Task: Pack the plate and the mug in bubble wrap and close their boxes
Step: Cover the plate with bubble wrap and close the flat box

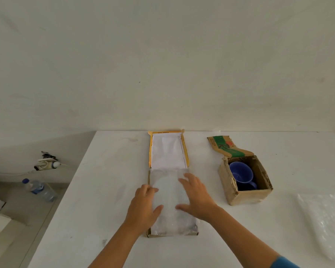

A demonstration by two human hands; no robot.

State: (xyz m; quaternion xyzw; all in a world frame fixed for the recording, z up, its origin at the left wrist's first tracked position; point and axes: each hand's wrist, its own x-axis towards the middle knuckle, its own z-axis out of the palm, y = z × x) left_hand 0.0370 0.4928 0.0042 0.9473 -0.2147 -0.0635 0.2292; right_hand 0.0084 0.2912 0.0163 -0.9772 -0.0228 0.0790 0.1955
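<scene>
A flat cardboard box (191,234) lies open at the table's middle, its yellow-edged lid (185,149) folded back toward the wall. Inside it rests a round plate wrapped in bubble wrap (169,192). My left hand (144,206) lies flat on the wrap's left side and my right hand (196,196) on its right side, fingers spread, pressing down. To the right stands a small brown box (248,198) with its flap (223,147) open; a blue mug (241,173) lies unwrapped inside it.
A loose sheet of bubble wrap (325,219) lies at the table's right front. The white table (104,180) meets a wall behind. On the floor at left are a plastic water bottle (40,189) and a wall socket with cable (46,164).
</scene>
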